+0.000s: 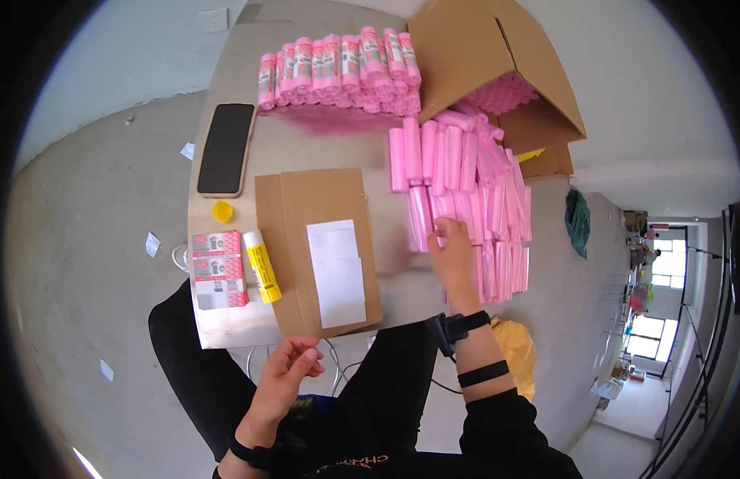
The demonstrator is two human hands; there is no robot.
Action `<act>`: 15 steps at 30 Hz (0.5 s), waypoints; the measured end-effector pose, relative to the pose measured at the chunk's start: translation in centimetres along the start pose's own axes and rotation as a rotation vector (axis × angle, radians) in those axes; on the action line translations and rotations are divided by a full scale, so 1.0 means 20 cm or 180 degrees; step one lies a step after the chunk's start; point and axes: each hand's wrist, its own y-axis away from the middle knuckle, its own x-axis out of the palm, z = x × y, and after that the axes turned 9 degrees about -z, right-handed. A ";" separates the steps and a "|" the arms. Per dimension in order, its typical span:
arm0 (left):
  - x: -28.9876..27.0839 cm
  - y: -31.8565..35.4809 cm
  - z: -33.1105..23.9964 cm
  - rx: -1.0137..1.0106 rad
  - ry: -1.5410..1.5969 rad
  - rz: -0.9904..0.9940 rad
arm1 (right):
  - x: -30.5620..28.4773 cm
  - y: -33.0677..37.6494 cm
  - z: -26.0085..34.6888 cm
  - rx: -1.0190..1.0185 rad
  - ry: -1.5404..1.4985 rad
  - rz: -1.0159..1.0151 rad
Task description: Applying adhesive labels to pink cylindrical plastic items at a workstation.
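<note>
My right hand (452,254) reaches over the near side of a loose pile of unlabelled pink plastic bag rolls (422,214), its fingers bent and closed around one roll. Low at the table's front edge, my left hand (286,375) hangs empty with its fingers half curled and thumb apart. Between the hands a flat piece of cardboard (294,239) carries white paper slips (338,279). Beside it lies an uncapped glue stick (263,267), yellow and white. Stacked pink-and-white printed labels (219,267) sit at the left edge.
At the back stand stacked pink rolls with printed labels (338,68). An open cardboard box (474,56) holding more rolls lies at the back right. A phone (226,152) and a yellow cap (222,211) are at the left. A yellow bag (513,351) is beside the table.
</note>
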 end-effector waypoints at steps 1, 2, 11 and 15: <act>0.01 0.00 0.01 -0.0024 -0.0035 0.0004 | 0.00 0.03 -0.01 0.0042 -0.0006 0.0003; 0.02 0.01 0.02 -0.0034 -0.0110 -0.0024 | 0.01 0.06 0.01 -0.0079 0.0307 0.0032; 0.19 0.05 0.01 0.0055 -0.0389 -0.0011 | 0.11 0.04 0.00 0.0022 0.0650 0.0000; 0.19 0.04 -0.02 0.0255 -0.0565 -0.0120 | -0.17 0.17 0.18 0.1898 -0.3117 0.1505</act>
